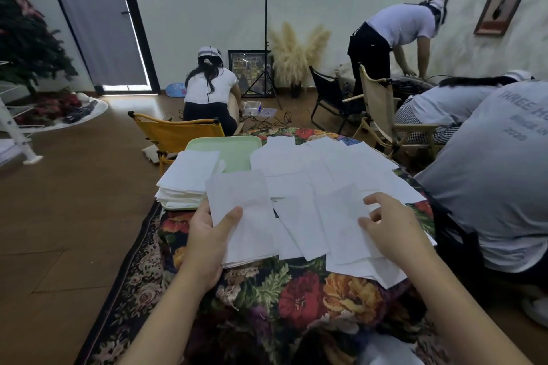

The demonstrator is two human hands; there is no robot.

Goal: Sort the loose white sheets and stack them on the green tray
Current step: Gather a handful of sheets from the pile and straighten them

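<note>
Several loose white sheets (320, 169) lie spread over a table with a floral cloth (299, 296). At the table's far left sits the green tray (234, 147), and a thick stack of white sheets (185, 178) rests on its near left part. My left hand (212, 243) is shut on a small bundle of white sheets (243, 213), thumb on top, lifted just above the table. My right hand (391, 228) rests on a loose sheet (341, 216) at the right, with thumb and fingers pinching its edge.
A person in a grey shirt (492, 175) bends over close to the table's right side. A yellow folding chair (178, 133) stands behind the tray. Two more people, other chairs, a tripod (264, 38) and cables fill the back of the room. Wooden floor lies to the left.
</note>
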